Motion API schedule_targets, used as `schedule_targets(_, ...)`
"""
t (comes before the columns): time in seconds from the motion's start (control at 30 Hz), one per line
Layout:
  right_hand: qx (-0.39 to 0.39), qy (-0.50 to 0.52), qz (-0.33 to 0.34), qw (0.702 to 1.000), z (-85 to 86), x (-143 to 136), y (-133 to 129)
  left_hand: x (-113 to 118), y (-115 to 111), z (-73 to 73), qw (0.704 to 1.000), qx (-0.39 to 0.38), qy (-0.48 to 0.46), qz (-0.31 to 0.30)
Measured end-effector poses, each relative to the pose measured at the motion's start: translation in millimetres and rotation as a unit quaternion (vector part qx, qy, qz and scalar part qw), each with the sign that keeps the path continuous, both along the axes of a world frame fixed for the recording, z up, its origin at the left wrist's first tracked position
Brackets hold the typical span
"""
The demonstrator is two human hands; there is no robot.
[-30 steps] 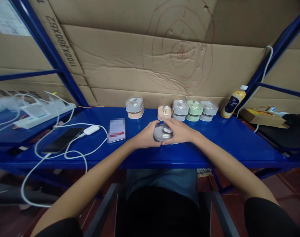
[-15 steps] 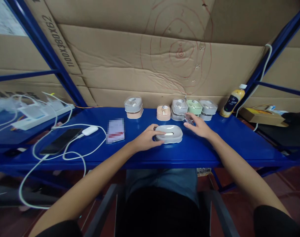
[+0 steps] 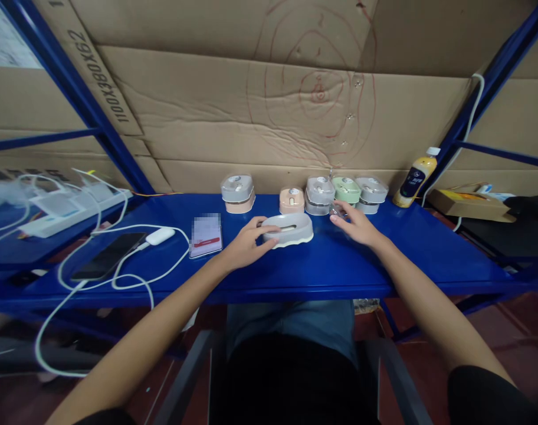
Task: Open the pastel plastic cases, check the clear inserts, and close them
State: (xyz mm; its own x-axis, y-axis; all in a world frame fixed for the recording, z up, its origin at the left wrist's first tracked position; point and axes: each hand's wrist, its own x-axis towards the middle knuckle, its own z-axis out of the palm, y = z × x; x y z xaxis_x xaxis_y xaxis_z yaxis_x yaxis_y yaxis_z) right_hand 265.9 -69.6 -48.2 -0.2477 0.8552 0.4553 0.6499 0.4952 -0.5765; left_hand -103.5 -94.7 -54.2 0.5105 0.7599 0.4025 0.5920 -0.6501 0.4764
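Note:
A grey oval soap dish with a slot in its middle and a pale wavy lower rim is tilted above the blue tabletop. My left hand grips its left end, thumb at the front and fingers over the edge. To the right, my right hand pinches a small clear plastic piece, whose full shape is hard to make out. Just behind that hand stand grey boxes with clear lids, a green box and another grey stack.
A peach box and a grey-and-peach stack stand along the cardboard wall. Leftward lie a lit phone, a dark phone, white cables and a power strip. A juice bottle leans at the right.
My left hand has drawn the grey soap dish leftward and slightly back, tilting it. My right hand stays in nearly the same place with the clear piece.

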Motion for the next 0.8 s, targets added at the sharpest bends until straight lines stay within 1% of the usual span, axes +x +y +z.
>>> schedule_targets(0.1, 0.005, 0.0, 0.003, 1.0, -1.5, -0.1, 0.8, 1.9, -3.2, -3.5, 0.999, -0.003, 0.032, -0.034)
schedule_targets(0.2, 0.006, -0.001, 0.006, 1.0, -2.8, 0.4, 1.0, 6.8, -4.5, -3.7, 0.998, 0.008, 0.037, -0.047)
schedule_targets(0.3, 0.006, -0.002, 0.006, 1.0, -4.7, 0.6, 0.7, 5.7, -3.3, -0.4, 0.999, 0.024, 0.014, -0.024)
schedule_targets(0.4, 0.004, -0.011, 0.001, 1.0, -6.3, -0.7, -0.5, -4.7, -3.5, 2.6, 0.999, 0.036, -0.006, 0.019)
schedule_targets(0.47, 0.003, -0.016, 0.001, 1.0, -6.4, -2.9, -1.9, -13.5, -5.4, 2.0, 0.999, 0.038, -0.005, 0.038)
schedule_targets(0.53, 0.006, -0.018, 0.007, 1.0, -5.6, -6.2, -3.8, -19.4, -7.7, -0.7, 0.998, 0.036, 0.0, 0.042)
schedule_targets(0.63, 0.016, -0.026, 0.018, 0.999, -3.7, -11.9, -7.0, -17.6, -9.1, -5.6, 0.999, 0.028, 0.004, 0.02)
schedule_targets(0.8, 0.025, -0.041, 0.018, 0.999, -3.0, -16.3, -9.7, 3.4, -7.3, -5.7, 0.999, 0.005, 0.033, -0.037)
